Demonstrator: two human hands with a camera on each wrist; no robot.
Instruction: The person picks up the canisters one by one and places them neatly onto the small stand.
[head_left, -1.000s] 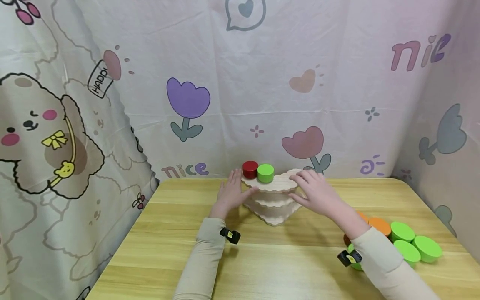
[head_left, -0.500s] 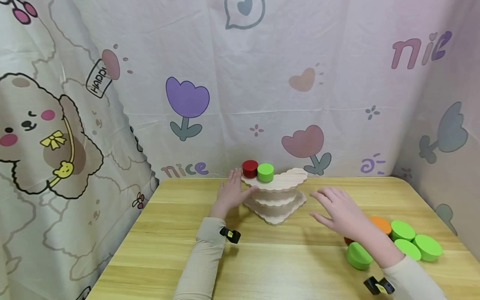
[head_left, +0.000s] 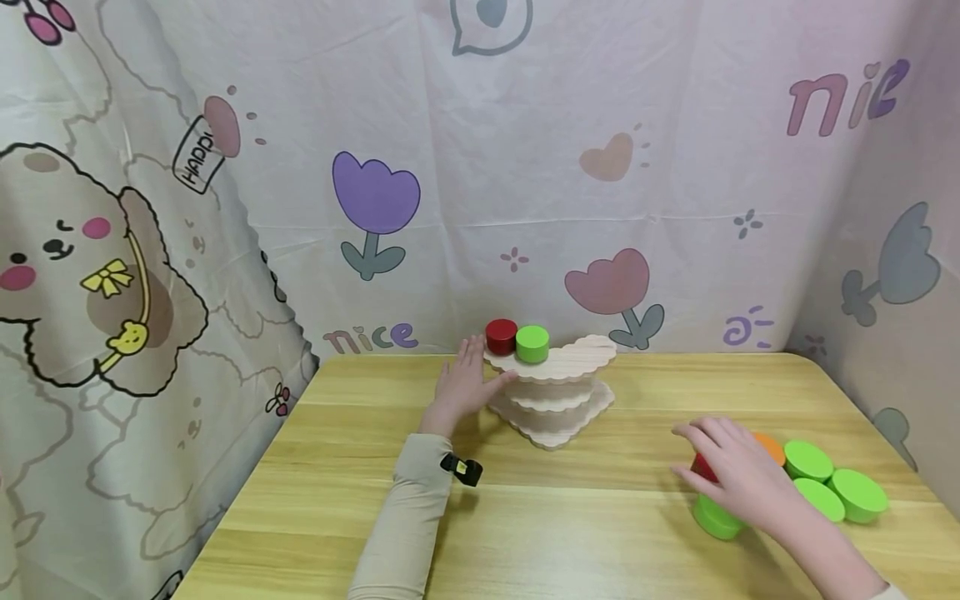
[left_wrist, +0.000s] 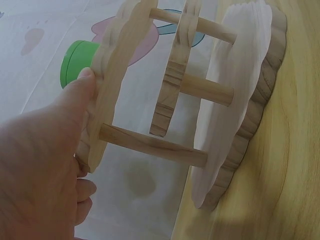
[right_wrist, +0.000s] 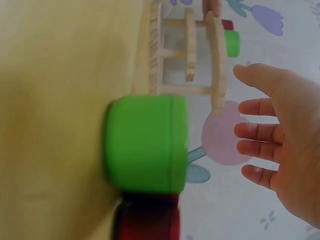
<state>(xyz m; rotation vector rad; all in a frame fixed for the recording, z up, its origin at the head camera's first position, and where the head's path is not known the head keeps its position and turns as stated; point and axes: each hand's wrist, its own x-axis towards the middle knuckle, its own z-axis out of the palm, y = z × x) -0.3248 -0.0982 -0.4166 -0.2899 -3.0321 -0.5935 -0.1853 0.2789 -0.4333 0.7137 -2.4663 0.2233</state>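
Observation:
My left hand steadies a tiered wooden stand with scalloped edges, holding the left end of its top board. In the left wrist view the thumb lies along that board's edge, its tip close to a green cylinder. A dark red cylinder and a green cylinder stand side by side on the top board. On the right, my right hand hovers over loose cylinders with fingers spread and nothing in them. Beneath it are a green one and a red one, partly covered.
Beyond the right hand, several more cylinders lie grouped on the wooden table, among them an orange one and a green one. A patterned curtain hangs behind and beside the table.
My right hand has left the right side of the wooden stand and moved right and down to the loose cylinders. The left hand and the two cylinders on the stand stay put.

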